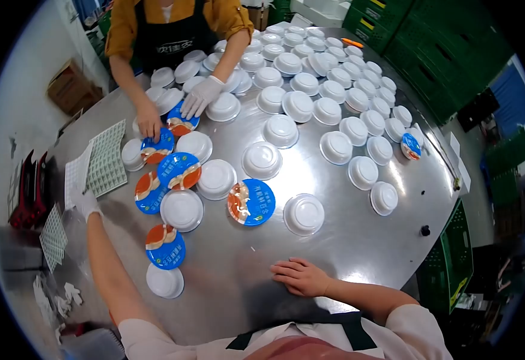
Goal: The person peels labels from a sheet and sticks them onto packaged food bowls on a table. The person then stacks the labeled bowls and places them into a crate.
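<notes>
My left hand [88,203], in a white glove, reaches to the far left edge of the metal table. It grips the lower edge of a pale sticker sheet [78,175], its fingers partly lost against the white. Beside that, a sheet with rows of small stickers [108,157] lies bent. My right hand [301,277] is bare and rests flat on the tabletop, holding nothing. Beyond it are an upside-down white bowl [304,214] and a blue-and-orange printed lid [251,202]. Another printed lid [166,246] overlaps a white bowl [165,281] nearer my left arm.
Across the table, a person in a dark apron has one gloved hand [201,96] and one bare hand [149,122] on printed lids. Many upturned white bowls [280,131] cover the far side. Green crates [454,258] stand at right; an orange tool [352,43] lies far back.
</notes>
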`<move>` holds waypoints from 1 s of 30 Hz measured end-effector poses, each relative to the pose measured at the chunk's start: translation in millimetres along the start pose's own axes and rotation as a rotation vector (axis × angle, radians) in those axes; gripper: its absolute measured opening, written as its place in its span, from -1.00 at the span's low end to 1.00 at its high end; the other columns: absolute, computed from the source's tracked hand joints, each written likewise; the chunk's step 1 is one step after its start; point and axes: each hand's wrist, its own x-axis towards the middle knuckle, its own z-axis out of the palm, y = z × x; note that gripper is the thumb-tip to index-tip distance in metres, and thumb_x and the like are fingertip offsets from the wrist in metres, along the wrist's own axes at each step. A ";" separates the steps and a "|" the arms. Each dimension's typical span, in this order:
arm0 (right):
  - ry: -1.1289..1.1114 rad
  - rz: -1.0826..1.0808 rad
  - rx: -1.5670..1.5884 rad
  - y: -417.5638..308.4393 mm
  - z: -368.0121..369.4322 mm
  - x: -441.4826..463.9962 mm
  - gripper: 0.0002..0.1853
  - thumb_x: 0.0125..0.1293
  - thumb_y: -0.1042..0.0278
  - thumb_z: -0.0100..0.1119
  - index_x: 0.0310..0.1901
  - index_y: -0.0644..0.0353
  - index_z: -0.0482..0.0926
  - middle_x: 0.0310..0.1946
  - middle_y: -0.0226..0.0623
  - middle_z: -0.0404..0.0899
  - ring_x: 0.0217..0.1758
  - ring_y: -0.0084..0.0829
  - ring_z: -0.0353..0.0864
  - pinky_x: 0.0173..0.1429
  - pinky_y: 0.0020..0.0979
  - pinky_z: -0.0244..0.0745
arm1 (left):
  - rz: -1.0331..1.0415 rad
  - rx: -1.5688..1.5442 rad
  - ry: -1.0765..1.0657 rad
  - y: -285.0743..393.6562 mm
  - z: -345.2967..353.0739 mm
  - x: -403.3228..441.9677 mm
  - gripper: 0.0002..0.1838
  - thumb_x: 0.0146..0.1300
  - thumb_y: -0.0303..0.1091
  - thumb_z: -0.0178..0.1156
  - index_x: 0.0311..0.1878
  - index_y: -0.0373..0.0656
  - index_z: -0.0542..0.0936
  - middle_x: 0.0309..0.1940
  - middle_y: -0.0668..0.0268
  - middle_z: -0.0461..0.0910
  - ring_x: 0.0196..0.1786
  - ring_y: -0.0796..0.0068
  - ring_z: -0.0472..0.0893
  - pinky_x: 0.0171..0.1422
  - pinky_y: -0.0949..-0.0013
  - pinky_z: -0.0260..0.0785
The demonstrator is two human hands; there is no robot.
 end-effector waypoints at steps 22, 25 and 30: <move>0.052 -0.028 -0.094 -4.5 12.7 6.0 -0.56 0.13 0.49 0.17 0.10 0.06 0.55 0.26 -0.28 0.48 0.36 -0.22 0.40 0.42 -0.10 0.15 | -0.383 0.146 -0.430 89.8 -44.2 -103.2 -0.07 0.17 -0.12 0.20 0.57 0.08 -0.04 0.54 0.07 0.06 0.57 -0.17 -0.04 0.63 0.06 -0.19; 0.055 -0.035 -0.100 -5.5 10.7 7.6 -0.57 0.13 0.49 0.16 0.09 0.08 0.56 0.25 -0.25 0.49 0.36 -0.20 0.39 0.42 -0.10 0.15 | -0.362 0.160 -0.472 95.9 -50.1 -104.1 -0.10 0.22 -0.12 0.15 0.58 0.15 -0.05 0.57 0.15 0.01 0.58 -0.18 -0.07 0.63 -0.04 -0.27; 0.055 -0.032 -0.110 -5.6 11.7 7.7 -0.58 0.13 0.50 0.16 0.08 0.10 0.56 0.24 -0.21 0.49 0.35 -0.17 0.39 0.42 -0.09 0.15 | -0.366 0.186 -0.538 112.0 -55.0 -98.6 -0.10 0.23 -0.15 0.13 0.59 0.17 -0.09 0.56 0.14 0.03 0.60 -0.06 -0.08 0.63 -0.07 -0.36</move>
